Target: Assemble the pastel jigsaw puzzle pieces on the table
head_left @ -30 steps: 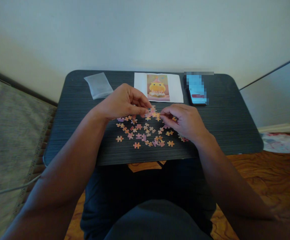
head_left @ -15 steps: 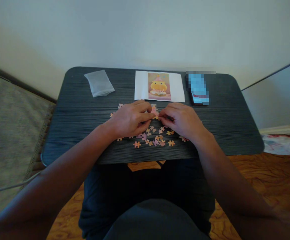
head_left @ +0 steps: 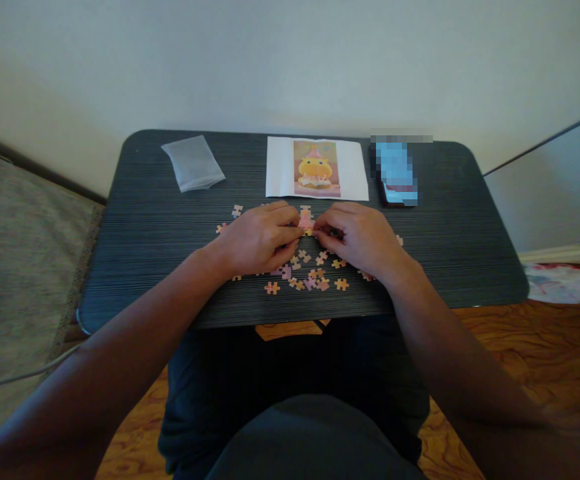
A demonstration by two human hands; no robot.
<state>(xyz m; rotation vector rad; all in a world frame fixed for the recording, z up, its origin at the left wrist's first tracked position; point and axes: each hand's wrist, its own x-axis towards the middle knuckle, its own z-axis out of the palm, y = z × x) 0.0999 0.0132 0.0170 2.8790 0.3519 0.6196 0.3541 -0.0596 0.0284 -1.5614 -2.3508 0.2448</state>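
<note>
A small cluster of joined jigsaw puzzle pieces (head_left: pixel 306 217), pink with some yellow at its near edge, lies between my two hands. My left hand (head_left: pixel 265 235) has its fingers drawn together at the cluster's left side, pressing on it. From the right, my right hand (head_left: pixel 357 233) pinches at the cluster's lower right edge, thumb and forefinger close together. Loose puzzle pieces (head_left: pixel 316 274) in orange, pink and purple are scattered on the table nearer to me. A few more, such as a pale piece (head_left: pixel 237 210), peek out around my hands; others are hidden beneath them.
On the dark table (head_left: pixel 450 267), a printed sheet (head_left: pixel 279 167) with a yellow cartoon figure lies behind the pieces. A clear plastic bag (head_left: pixel 193 163) is at the back left, a phone (head_left: pixel 397 173) at the back right. A pale wall (head_left: pixel 290 67) stands behind.
The view has shifted slightly. Both hands stay at the puzzle cluster with only small finger movements; the loose pieces lie as before.
</note>
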